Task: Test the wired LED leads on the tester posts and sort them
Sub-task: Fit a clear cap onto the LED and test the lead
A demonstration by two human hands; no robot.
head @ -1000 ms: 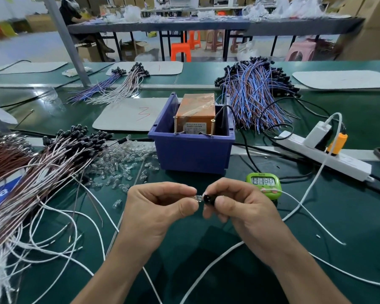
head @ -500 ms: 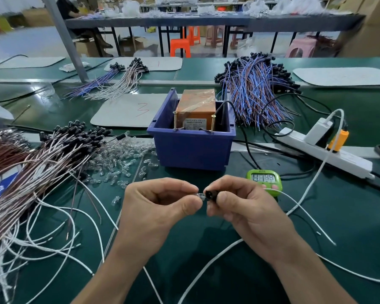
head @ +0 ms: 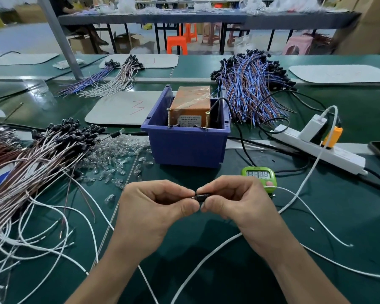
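LED lead (head: 201,197) is low in the middle of my view, held just above the green table (head: 338,216) between two hands. I see the left hand (head: 154,207) pinching one end with thumb and first finger, the other fingers curled in. The right hand (head: 239,205) pinches the black cap end the same way, and the two thumbs nearly touch. A thin white wire (head: 325,223) runs out from the right hand and lies across the table to the right.

Just behind the right hand is a small green timer (head: 259,176). To the left, loose white wires curl over the table, and a big heap of white and brown leads (head: 31,163) with black caps fills that side. Next to the heap lies a pile of tiny clear bulbs (head: 116,150).

Behind the timer stands a blue bin (head: 184,148). An orange box (head: 190,102) sits inside it, and two screws (head: 168,117) stand up at the front of the box. A black cord goes into the bin. To the right lies a white power strip (head: 316,148) with plugs in it.

Farther back I see a grey mat (head: 123,108) with a red 3 on it, and a thick bunch of blue and brown leads (head: 250,88). A smaller bunch lies far left.
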